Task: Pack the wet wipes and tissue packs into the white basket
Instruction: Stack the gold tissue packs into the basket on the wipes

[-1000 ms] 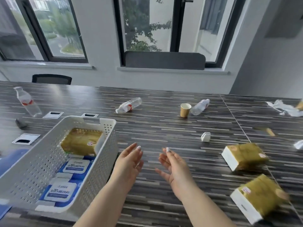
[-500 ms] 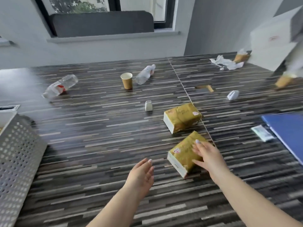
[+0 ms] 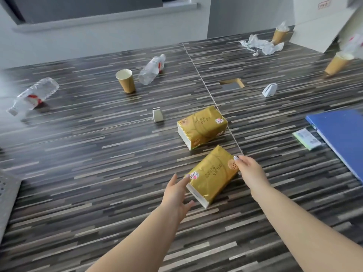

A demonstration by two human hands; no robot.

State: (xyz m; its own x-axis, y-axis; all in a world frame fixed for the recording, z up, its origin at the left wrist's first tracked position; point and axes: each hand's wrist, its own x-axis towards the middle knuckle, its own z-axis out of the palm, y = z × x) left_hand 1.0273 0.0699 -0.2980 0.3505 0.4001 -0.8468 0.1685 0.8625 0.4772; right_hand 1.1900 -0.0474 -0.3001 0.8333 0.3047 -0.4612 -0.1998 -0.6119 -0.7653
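Observation:
Two gold tissue packs lie on the striped table. The nearer tissue pack (image 3: 211, 175) sits between my hands. My right hand (image 3: 250, 173) grips its far right end, fingers curled over the edge. Its near left end is touched by my left hand (image 3: 177, 193), whose fingers are straight and spread. The second tissue pack (image 3: 202, 126) lies just beyond, untouched. Only a corner of the white basket (image 3: 7, 195) shows at the left edge; its contents are out of view.
A paper cup (image 3: 126, 80) and two plastic bottles (image 3: 151, 69) (image 3: 32, 96) lie farther back. A blue folder (image 3: 342, 137) and a small green packet (image 3: 307, 138) are at the right. Crumpled plastic (image 3: 259, 46), more cups and small white holders (image 3: 158, 114) are scattered around.
The view has swung right, away from the basket. My right hand reached the nearer pack and took hold of its end; my left hand moved up to touch the other end.

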